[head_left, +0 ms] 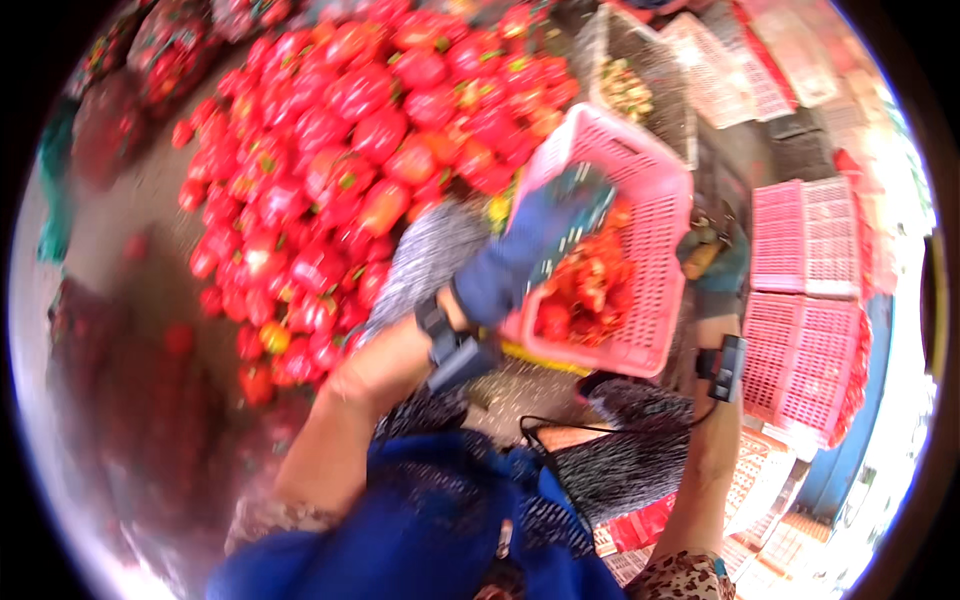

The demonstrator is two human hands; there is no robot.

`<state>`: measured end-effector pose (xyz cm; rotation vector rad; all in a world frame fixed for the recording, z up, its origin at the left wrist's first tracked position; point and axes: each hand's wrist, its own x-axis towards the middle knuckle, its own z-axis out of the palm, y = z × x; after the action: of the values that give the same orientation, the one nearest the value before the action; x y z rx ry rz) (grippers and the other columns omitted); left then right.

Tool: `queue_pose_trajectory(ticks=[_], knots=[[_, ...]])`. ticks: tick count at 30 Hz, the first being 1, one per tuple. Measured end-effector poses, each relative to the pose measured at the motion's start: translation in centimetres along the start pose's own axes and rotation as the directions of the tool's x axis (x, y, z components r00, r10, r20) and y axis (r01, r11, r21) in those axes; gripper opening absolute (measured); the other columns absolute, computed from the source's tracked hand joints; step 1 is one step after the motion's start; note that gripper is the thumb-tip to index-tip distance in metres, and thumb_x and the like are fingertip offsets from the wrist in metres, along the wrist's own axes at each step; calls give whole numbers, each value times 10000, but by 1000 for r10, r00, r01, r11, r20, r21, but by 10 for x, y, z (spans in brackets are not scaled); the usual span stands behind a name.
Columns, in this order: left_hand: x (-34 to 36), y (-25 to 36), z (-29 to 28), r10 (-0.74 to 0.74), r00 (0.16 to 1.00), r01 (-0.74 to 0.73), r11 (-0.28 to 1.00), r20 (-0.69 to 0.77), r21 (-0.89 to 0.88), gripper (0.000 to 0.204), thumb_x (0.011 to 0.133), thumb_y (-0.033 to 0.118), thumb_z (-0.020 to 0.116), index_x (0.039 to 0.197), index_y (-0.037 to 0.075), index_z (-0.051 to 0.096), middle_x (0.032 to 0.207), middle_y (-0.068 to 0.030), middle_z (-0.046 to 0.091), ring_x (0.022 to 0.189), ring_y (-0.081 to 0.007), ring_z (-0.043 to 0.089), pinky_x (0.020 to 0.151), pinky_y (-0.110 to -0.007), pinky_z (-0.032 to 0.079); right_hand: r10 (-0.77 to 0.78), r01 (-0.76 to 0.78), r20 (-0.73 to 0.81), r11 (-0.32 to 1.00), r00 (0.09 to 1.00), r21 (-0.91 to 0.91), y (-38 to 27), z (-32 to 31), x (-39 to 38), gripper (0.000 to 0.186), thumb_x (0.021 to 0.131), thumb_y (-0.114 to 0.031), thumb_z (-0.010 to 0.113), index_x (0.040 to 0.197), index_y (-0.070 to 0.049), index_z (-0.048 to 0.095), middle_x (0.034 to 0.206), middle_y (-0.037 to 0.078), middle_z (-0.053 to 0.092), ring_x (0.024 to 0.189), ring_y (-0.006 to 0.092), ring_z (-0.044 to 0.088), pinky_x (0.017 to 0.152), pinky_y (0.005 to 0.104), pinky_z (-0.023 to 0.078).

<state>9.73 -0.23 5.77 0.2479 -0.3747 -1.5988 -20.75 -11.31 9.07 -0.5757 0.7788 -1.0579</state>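
Observation:
My left hand [545, 235], in a dark blue glove, reaches across a pink plastic basket [655, 265]. Motion smears its fingers, and I cannot see whether they hold anything. Cut red pepper pieces [595, 280] lie inside the basket under that hand. To the right of the basket is my right hand [722, 265], in a dark green glove, its fingers curled. At those fingers is a small brownish-yellow thing [700, 258] whose kind I cannot make out. A big heap of whole red bell peppers [340, 170] covers the ground to the left.
Behind the basket stands a grey crate [660, 85] holding pale yellowish pieces [625, 90]. Stacked pink crates [800, 240] line the right side. Filled mesh bags [170, 50] sit at the far left. My knees in grey trousers [620, 440] flank the basket.

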Motion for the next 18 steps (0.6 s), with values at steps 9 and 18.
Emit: queue_pose_trajectory(ticks=[9, 18], knots=[[-85, 146, -157, 313, 947, 11, 208, -77, 978, 436, 898, 217, 691, 1268, 28, 558, 1080, -95, 676, 894, -189, 674, 788, -300, 547, 190, -192, -172, 981, 967, 0, 68, -11, -83, 438, 997, -304, 405, 1354, -61, 481, 1073, 127, 607, 656, 88, 516, 598, 274, 465], [-71, 38, -224, -441, 897, -424, -838, 30, 344, 392, 889, 215, 507, 1261, 106, 565, 1377, -136, 527, 1284, -341, 478, 1062, -472, 383, 352, -325, -196, 933, 915, 154, 90, 10, -93, 520, 1005, -346, 432, 1356, 38, 441, 963, 80, 611, 615, 72, 517, 555, 254, 418]])
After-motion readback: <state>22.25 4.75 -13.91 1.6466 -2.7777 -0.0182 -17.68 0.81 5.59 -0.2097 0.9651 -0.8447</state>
